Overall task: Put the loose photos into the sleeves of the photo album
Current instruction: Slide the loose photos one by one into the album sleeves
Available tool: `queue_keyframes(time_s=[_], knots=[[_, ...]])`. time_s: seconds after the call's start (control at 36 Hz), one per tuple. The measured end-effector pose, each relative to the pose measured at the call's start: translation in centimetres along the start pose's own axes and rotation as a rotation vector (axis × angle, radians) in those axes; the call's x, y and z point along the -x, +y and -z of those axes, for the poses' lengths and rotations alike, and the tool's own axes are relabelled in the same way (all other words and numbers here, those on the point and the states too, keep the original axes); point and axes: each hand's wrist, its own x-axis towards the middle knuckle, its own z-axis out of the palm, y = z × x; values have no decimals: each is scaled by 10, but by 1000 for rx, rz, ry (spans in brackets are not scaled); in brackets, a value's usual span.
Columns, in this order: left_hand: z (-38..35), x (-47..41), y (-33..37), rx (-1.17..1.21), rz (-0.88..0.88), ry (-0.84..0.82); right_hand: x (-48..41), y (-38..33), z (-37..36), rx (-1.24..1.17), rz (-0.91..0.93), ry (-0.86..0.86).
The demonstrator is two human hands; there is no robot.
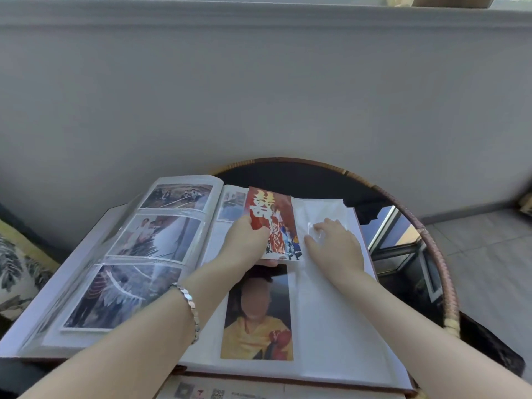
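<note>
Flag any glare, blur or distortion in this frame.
Head view: glare streaks the left page's sleeves; the wide-angle lens bows the table rim and wall ledge; soft daylight, faint shadows; the red photo in the left hand reads clearly.

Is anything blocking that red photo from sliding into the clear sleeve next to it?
Nothing visible does. The left hand holds the red photo right beside the clear sleeve, where only the right hand rests.

Glossy plastic album sleeves (161, 234); woven rattan table rim (443, 272).
</note>
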Motion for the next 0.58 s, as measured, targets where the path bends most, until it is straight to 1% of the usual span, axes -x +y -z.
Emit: queue_keyframes(time_s=[0.08, 0.17, 0.28, 0.33, 0.44, 0.58], knots=[[-5, -4, 6, -126, 10, -38, 1, 4, 4, -85, -24, 66], [-2, -11, 11, -283, -30, 2, 2, 5, 6, -60, -31, 100], [4, -15, 14, -385, -89, 12, -1, 1, 4, -47, -21, 109], [6, -16, 12, -400, -105, 2, -2, 0, 4, -27, -5, 83], [7, -15, 2, -369, -123, -10, -3, -2, 3, 96, 46, -44], [1, -10, -5, -382, -216, 50, -2, 3, 2, 186, 47, -152]])
